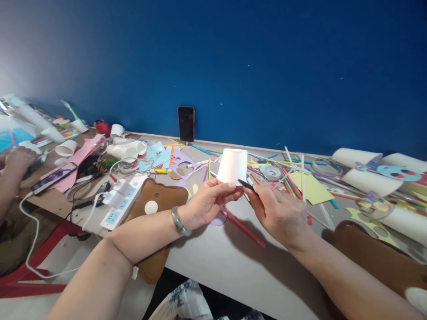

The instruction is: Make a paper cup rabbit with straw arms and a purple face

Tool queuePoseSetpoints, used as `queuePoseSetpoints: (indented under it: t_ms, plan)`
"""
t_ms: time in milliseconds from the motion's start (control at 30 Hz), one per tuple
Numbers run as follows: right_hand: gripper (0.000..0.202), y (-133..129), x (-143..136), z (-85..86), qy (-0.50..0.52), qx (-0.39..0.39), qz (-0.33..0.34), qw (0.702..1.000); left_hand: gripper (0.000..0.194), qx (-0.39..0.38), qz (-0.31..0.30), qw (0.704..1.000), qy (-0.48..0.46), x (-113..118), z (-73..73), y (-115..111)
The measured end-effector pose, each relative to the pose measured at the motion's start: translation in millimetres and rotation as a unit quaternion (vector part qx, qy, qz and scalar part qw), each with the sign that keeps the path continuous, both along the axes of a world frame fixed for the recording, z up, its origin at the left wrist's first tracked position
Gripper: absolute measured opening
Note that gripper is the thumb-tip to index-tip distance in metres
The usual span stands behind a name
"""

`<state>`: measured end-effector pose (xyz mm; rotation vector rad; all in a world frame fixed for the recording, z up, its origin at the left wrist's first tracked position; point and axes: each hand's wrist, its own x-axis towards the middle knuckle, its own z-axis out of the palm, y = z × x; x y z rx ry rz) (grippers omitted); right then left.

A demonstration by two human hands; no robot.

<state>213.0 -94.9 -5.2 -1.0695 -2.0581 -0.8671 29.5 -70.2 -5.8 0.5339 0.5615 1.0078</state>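
Left hand [207, 202] pinches white cup [232, 166], likely light and crushable, correctly by its lower rim; right hand [283, 215] grips black tool [247, 184] beside it.

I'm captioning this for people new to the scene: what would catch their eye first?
Probably the white cup near the middle, narrow end up in the left hand, with a black pointed tool in the right hand at its lower edge. Next, the deep blue wall filling the upper view, and the dark-screened phone upright before it.

matt white paper cup [232, 164], glossy bangle [181, 221]
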Motion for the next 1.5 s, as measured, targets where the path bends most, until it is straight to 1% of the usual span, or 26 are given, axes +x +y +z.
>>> queuePoseSetpoints:
  t_ms: [100,233,433,500,700,933,1133,1300,1433,1500]
  plan:
    - [0.02,1,2,2.5,-0.01,0.003,0.013,1.0,0.031,0.002,0.003,1.0,0.013,-1,0.7,1]
    - [0.017,4,6,4.9,-0.015,-0.016,0.027,0.999,0.029,0.023,0.01,0.999,0.045,-3,-1.3,4]
    - [0.016,8,12,6.8,-0.032,-0.037,0.041,0.998,0.029,0.053,-0.005,0.994,0.098,-7,-4.3,9]
    - [0.018,8,13,9.3,-0.037,-0.049,0.044,0.997,0.029,0.059,-0.011,0.992,0.112,-9,-4.0,10]
    - [0.034,8,14,17.8,-0.063,-0.076,0.044,0.994,0.029,0.065,-0.044,0.987,0.141,-12,1.1,13]
    - [0.036,12,20,19.5,-0.066,-0.098,0.08,0.99,0.027,0.04,-0.073,0.983,0.167,-16,4.5,15]
    - [0.038,13,20,20.3,-0.064,-0.126,0.094,0.985,0.025,0.048,-0.079,0.978,0.186,-18,5.7,16]
    - [0.035,15,22,15.8,-0.026,-0.172,0.115,0.978,0.024,0.061,-0.079,0.977,0.19,-18,3.4,19]
    - [0.029,19,22,11.3,0.017,-0.23,0.13,0.964,0.023,0.063,-0.076,0.976,0.193,-18,0.4,21]
    - [0.027,20,21,10.6,0.038,-0.267,0.139,0.953,0.024,0.066,-0.08,0.976,0.191,-18,-0.1,22]
